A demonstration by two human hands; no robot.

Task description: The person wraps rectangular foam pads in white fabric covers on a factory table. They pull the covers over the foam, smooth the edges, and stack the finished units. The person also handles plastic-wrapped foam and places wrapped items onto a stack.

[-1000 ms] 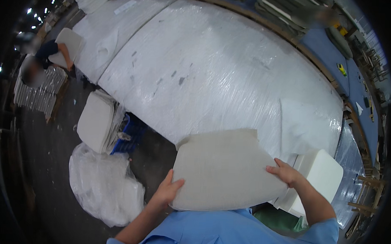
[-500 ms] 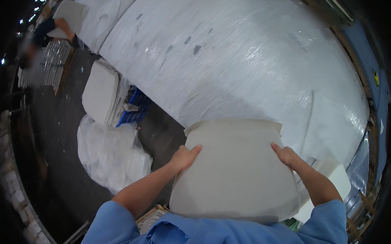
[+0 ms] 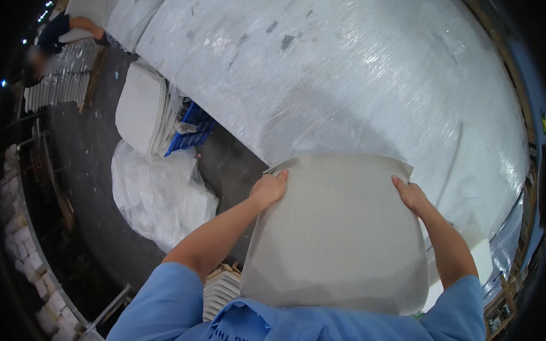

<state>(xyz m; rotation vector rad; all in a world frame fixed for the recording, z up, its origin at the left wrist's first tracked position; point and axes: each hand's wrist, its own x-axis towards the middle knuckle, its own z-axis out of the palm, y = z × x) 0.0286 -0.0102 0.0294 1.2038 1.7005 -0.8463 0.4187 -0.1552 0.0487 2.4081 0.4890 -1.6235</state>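
A light grey-beige, fabric-like cushion pad (image 3: pixel 340 239) with rounded near corners lies in front of my body, its near edge close to my shirt. My left hand (image 3: pixel 271 186) grips its left edge near the far corner, thumb on top and fingers hidden beneath. On the opposite edge my right hand (image 3: pixel 409 192) holds it the same way, near the far right corner. The pad's far edge overlaps a large table (image 3: pixel 372 72) covered in shiny clear plastic film. Whether the pad rests on the table there, I cannot tell.
To the left, a stack of pale pads (image 3: pixel 141 109) leans by a blue plastic crate (image 3: pixel 191 131). A big bundle of clear plastic (image 3: pixel 161 196) sits on the dark floor. Another person (image 3: pixel 55 36) handles a pad at far left. More pads (image 3: pixel 222 292) are stacked below my left arm.
Both hands have moved farther forward along the pad's sides, toward its far corners. The pad's far edge sits slightly farther over the film-covered table. The view has shifted a little.
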